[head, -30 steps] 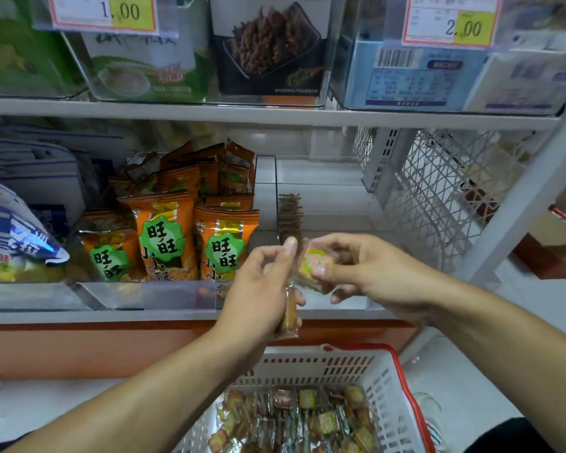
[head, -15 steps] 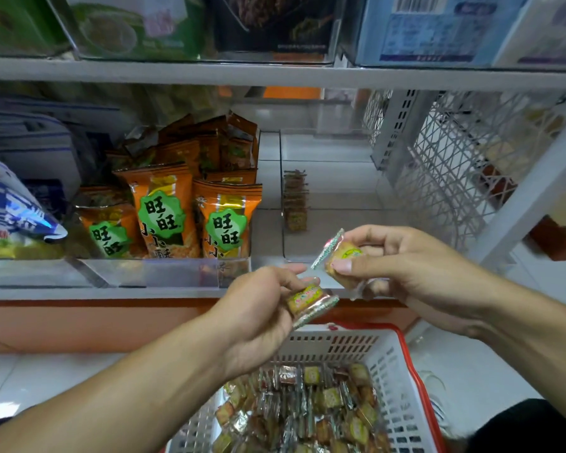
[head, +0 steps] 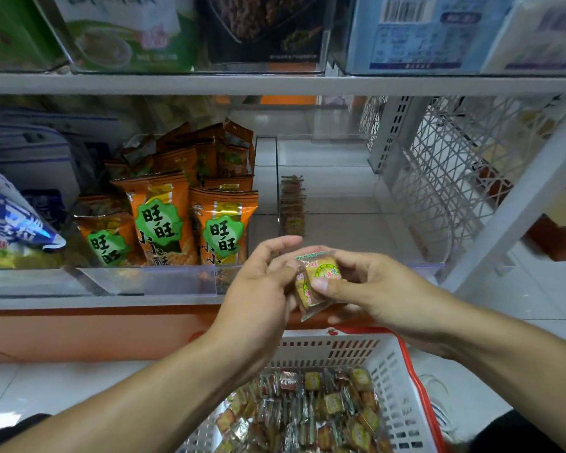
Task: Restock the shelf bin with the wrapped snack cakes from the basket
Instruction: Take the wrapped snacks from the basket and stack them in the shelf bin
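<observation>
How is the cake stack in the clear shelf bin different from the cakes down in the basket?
The row of cakes in the bin stands neatly on edge, but the cakes in the basket lie jumbled flat. The bin row is short and thin; the basket pile is wide, with many more. Both are small wrapped snack cakes.

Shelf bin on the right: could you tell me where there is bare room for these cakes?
Bare floor lies in the clear bin between the short cake row along its left wall and the white mesh side panel. The neighbouring bin of orange packets is crowded.

Bright, even light; warped, soft edges
</observation>
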Demonstrator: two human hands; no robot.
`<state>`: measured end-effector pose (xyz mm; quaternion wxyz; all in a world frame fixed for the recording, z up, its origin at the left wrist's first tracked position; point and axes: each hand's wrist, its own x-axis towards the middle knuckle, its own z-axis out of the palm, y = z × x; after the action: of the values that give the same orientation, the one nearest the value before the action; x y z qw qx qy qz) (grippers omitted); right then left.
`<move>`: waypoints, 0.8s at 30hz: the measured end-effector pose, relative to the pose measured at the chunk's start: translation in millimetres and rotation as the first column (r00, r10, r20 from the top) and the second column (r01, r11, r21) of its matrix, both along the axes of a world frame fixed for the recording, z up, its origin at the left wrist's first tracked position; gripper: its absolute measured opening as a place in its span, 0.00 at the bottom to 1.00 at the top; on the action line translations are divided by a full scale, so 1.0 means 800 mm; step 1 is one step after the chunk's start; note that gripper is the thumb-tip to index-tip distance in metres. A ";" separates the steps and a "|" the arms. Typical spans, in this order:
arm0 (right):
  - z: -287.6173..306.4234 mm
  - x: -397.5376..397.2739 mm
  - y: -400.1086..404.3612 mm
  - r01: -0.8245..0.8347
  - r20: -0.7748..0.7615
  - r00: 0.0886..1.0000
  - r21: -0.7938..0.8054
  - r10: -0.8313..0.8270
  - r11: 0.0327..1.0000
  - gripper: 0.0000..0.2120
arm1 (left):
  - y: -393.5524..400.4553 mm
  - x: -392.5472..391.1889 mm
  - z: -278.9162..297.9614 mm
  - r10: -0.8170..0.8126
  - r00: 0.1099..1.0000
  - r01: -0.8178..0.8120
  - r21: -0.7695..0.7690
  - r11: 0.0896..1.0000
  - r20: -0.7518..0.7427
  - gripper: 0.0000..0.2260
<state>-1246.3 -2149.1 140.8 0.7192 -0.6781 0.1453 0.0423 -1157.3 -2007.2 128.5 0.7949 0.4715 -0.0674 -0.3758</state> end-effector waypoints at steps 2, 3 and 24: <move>-0.001 0.003 -0.001 0.022 0.000 1.000 0.059 -0.022 0.998 0.20 | 0.000 0.000 0.002 -0.010 1.000 0.010 -0.020 1.000 0.006 0.13; -0.001 0.004 -0.004 0.021 -0.006 1.000 0.080 -0.020 0.997 0.22 | 0.000 0.000 0.003 -0.019 0.999 0.019 -0.020 1.000 0.028 0.13; -0.069 0.170 -0.071 0.057 -0.109 0.967 -0.790 -0.232 0.610 0.10 | -0.029 0.014 -0.015 -0.173 0.825 -0.150 0.504 0.851 0.538 0.37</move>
<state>-1110.6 -2206.0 85.3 0.3356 -0.9008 0.2750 -0.0156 -1146.4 -2030.2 116.8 0.5766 0.7594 -0.1970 -0.2280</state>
